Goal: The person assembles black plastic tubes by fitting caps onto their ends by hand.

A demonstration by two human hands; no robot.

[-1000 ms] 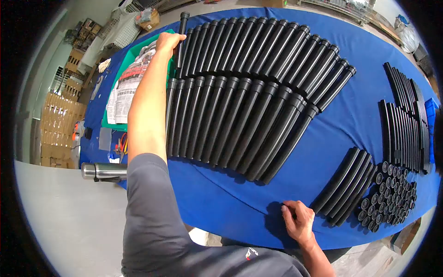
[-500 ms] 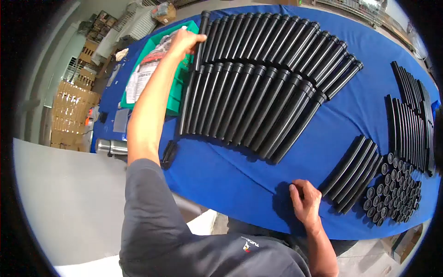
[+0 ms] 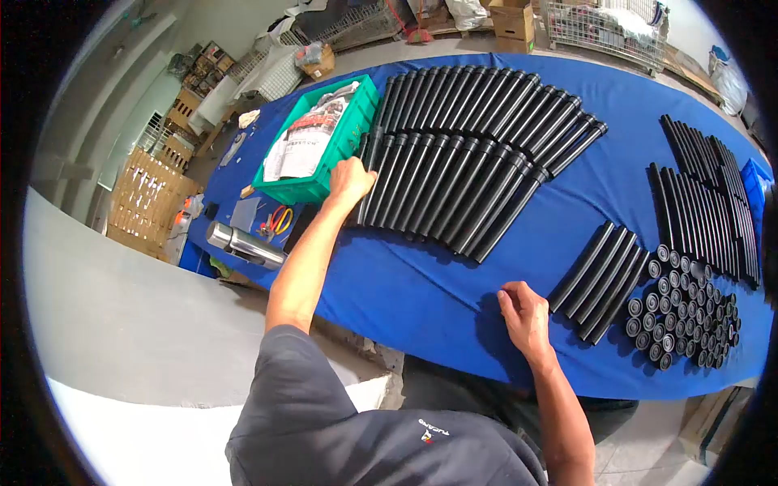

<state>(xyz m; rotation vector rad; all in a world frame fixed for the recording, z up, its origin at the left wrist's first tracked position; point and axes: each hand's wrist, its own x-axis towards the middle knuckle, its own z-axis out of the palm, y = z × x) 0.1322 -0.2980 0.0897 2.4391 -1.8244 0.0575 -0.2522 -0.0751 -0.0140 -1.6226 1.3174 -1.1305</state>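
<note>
My left hand [image 3: 350, 181] is at the left end of two fanned rows of black capped tubes [image 3: 421, 182], its fingers closed around or against the leftmost tube of the front row. The green crate [image 3: 366, 105] with printed paper [image 3: 312, 138] in it stands just beyond that hand. My right hand [image 3: 527, 316] rests on the blue cloth with its fingers curled together; whether anything is in them cannot be made out. Right of it lie several loose black tubes [image 3: 596, 275] and a cluster of round black caps [image 3: 681, 312].
More thin black tubes [image 3: 701, 215] lie at the right, beside a blue bin [image 3: 755, 190]. A steel flask [image 3: 243, 245] and scissors [image 3: 279, 220] are at the left table edge. Wire cages [image 3: 604, 32] and boxes [image 3: 512, 24] stand behind the table.
My left hand has come back toward me from the far end of the leftmost tubes, down beside the front row. The view has shifted, showing the flask and scissors more fully. My right hand stays curled.
</note>
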